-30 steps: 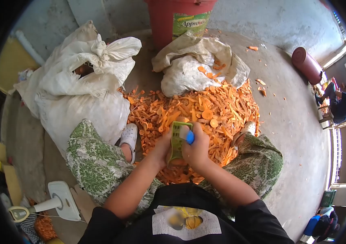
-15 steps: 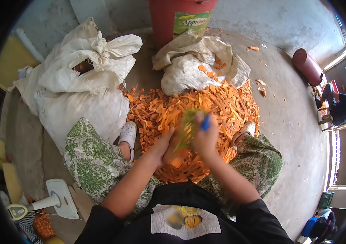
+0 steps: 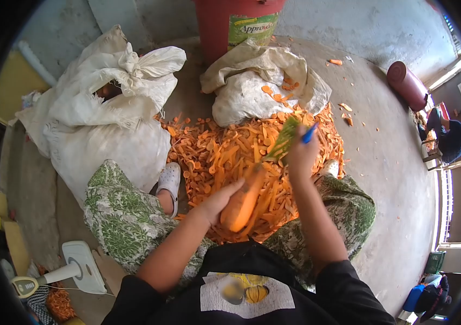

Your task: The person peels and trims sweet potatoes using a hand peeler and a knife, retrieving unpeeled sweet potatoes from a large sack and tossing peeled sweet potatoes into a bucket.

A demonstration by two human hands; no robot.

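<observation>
One peeler (image 3: 283, 141) moved outward, one carrot (image 3: 242, 203) held

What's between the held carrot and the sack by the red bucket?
Head view: orange peelings cover the stretch from carrot to sack.

Out past the right hand (image 3: 302, 154) and right knee (image 3: 349, 208), open floor (image 3: 395, 189) is leaving room to pass; ahead, the crumpled sack (image 3: 241, 100) and red bucket (image 3: 213, 30) are blocking the way, and the bulging sack (image 3: 108, 138) is crowding the left.

Maroon drum (image 3: 408, 86) right; white scale (image 3: 87, 271) lower left.
</observation>
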